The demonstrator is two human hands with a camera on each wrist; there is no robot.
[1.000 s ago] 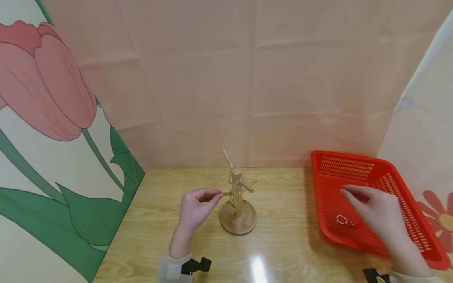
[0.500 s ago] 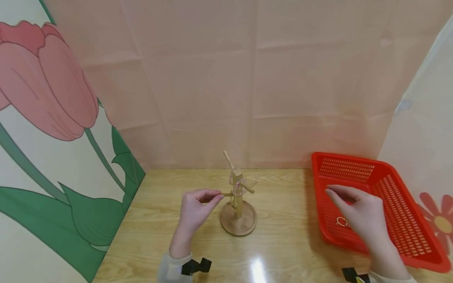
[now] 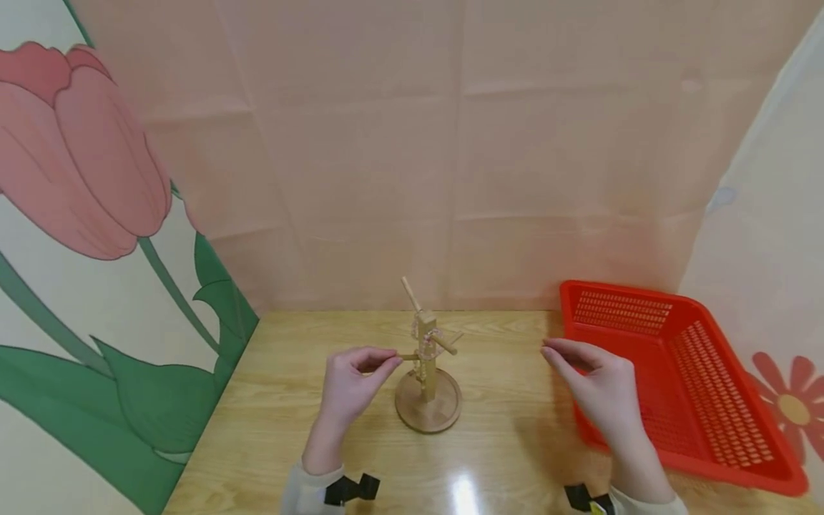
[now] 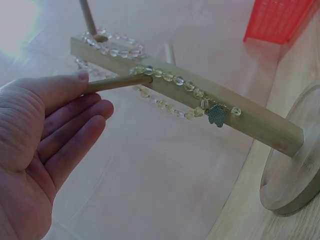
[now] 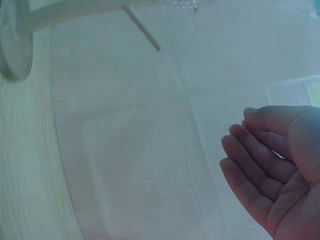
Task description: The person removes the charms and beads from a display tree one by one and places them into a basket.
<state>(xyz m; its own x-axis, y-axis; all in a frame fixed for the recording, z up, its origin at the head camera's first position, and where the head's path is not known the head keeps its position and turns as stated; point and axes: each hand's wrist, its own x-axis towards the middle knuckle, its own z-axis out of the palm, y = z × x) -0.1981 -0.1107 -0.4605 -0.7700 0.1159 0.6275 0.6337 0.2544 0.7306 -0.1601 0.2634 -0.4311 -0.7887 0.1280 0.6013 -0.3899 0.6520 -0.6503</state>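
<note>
A wooden peg stand (image 3: 428, 390) with a round base stands on the table. My left hand (image 3: 355, 379) pinches the end of one peg (image 4: 117, 83) between thumb and index finger. Around that peg's inner end hangs a yellow beaded bracelet (image 4: 178, 80) with a small grey-green charm (image 4: 216, 115). A clear pinkish beaded bracelet (image 4: 120, 51) loops over a peg higher on the post. My right hand (image 3: 599, 383) is in the air between the stand and the red basket (image 3: 685, 300). Its thumb and index tips are close together, and I see nothing between them.
The basket sits at the right of the wooden table (image 3: 502, 443), its near-left part hidden by my right hand. A pinkish sheet (image 3: 360, 179) forms the back wall. Printed flower panels (image 3: 116, 164) flank the table on both sides.
My right hand has moved left, from over the basket to past its left rim. The left hand keeps its pinch on the peg. My arm now covers the ring seen earlier in the basket.
</note>
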